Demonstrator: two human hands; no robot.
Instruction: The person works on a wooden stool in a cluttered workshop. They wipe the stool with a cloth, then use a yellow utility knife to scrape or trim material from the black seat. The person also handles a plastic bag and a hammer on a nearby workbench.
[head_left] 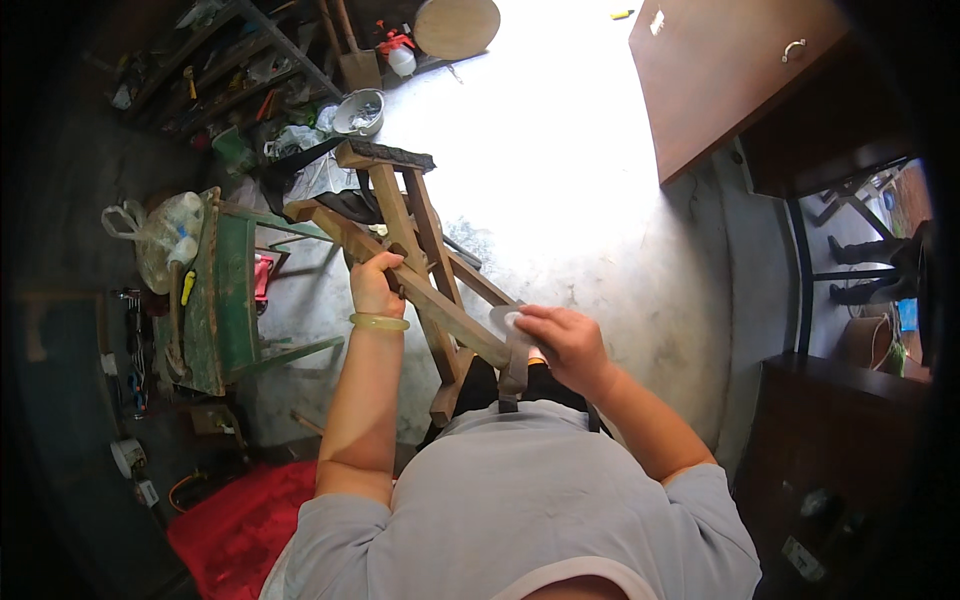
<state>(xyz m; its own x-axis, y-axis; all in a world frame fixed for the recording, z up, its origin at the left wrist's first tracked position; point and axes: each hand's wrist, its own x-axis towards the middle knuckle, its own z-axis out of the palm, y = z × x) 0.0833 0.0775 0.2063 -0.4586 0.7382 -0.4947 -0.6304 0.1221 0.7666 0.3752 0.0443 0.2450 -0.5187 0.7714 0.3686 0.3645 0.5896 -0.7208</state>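
Observation:
A wooden folding stool frame with crossed legs stands in front of my body, tilted. My left hand, with a pale bangle at its wrist, is closed around one of its long wooden bars. At the near end of that bar, my right hand pinches a thin greyish piece against the wood; its kind is hard to tell. Dark fabric strips hang from the stool's far left side. A dark-covered crossbar tops the far end.
To the left, a worn green wooden table holds a plastic bag and a yellow-handled tool. Beyond stand a bucket, a shovel and a red-and-white sprayer. A brown cabinet door juts in at right; red cloth lies lower left.

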